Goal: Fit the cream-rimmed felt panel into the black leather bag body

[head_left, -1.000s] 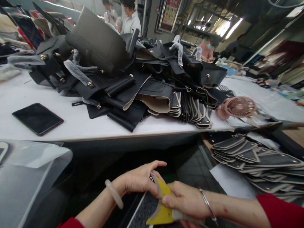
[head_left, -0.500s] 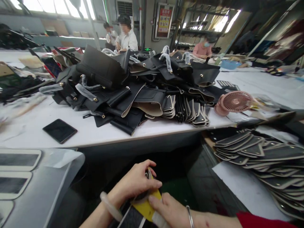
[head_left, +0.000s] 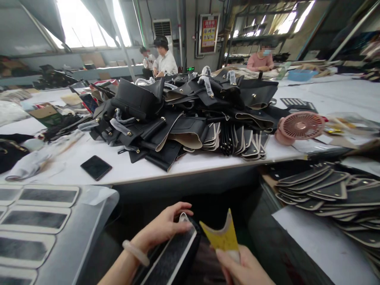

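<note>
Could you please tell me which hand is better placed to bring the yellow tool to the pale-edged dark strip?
Probably the right hand: it holds the yellow tool just to the right of the pale-edged dark strip. The left hand is occupied, gripping the strip near its far end.

One view looks forward and down from the head: both hands [head_left: 166, 227] [head_left: 245, 263] close at six o'clock, the tabletop [head_left: 130, 172] further, wall [head_left: 190, 23] far at twelve.

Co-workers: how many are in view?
3 clearly: a seated co-worker and a white-shirted co-worker beyond the bags, left of the poster; a pink-topped co-worker right of it. Others may be hidden.
</note>
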`<state>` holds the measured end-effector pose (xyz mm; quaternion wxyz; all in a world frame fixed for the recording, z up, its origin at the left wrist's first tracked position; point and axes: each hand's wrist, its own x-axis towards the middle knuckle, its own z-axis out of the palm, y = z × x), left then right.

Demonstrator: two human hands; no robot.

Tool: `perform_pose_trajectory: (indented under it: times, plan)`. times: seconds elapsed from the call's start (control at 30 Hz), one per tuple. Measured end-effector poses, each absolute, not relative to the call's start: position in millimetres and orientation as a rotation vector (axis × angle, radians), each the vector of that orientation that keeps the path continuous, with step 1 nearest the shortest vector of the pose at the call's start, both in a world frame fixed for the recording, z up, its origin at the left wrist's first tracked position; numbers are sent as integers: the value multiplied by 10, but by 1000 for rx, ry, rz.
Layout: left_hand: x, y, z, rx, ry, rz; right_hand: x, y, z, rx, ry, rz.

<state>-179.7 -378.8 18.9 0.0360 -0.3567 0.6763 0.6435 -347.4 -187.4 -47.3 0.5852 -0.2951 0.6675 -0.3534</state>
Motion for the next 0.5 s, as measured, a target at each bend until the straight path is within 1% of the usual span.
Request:
perform_pose_trajectory:
  times: [0.1, 0.23, 0.4, 0.5]
  plan:
    - [-1568, -3753, 158, -1172, 2015, 2093, -3369, -2201, -387, -603, 1629, -1078]
    - [-1399, -3686, 64, -1162, 2030, 2127, -3168, -2453, -445, -785, 1549, -1224]
    - [-1401, -3694, -57, -1128, 2142, 2009, -3063, -2428, -736, -872, 1632, -1178]
    - [-1402, -3719, -74, -1093, 2220, 1965, -3064, -2438, -756, -941, 1671, -1149]
